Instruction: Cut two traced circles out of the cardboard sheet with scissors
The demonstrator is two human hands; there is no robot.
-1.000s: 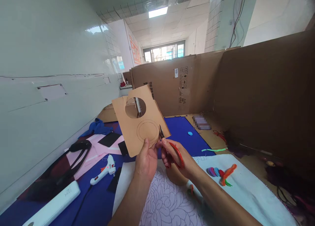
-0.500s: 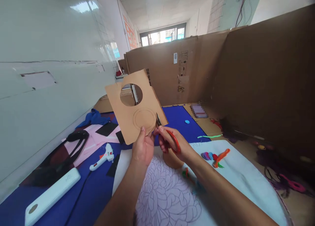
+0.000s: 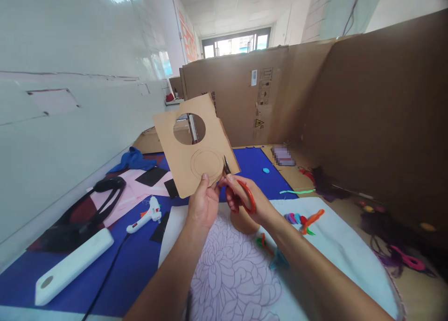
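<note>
My left hand [image 3: 205,202] pinches the lower edge of a tan cardboard sheet [image 3: 175,167], its thumb on the front face. The sheet is held up and tilted, with a round hole cut in its upper part and two pencilled circles, one inside the other, below. My right hand [image 3: 245,195] is closed around the red handles of a pair of scissors [image 3: 251,200]. Their dark blades are at the sheet's right side, beside the outer drawn circle. Under my hands, a round tan piece [image 3: 244,221] lies on white cloth [image 3: 336,246] with a flower line drawing [image 3: 238,274].
To the left are a white glue gun [image 3: 145,217] with a cord, a long white case [image 3: 75,265], a black strap [image 3: 108,185] and pink sheets [image 3: 135,195]. Coloured pieces [image 3: 304,219] lie at right. Tall cardboard walls [image 3: 234,101] stand behind and to the right.
The view has shifted slightly, and the sheet appears a little higher and farther right. Both hands keep their grips; the scissors remain at the sheet's right side.
</note>
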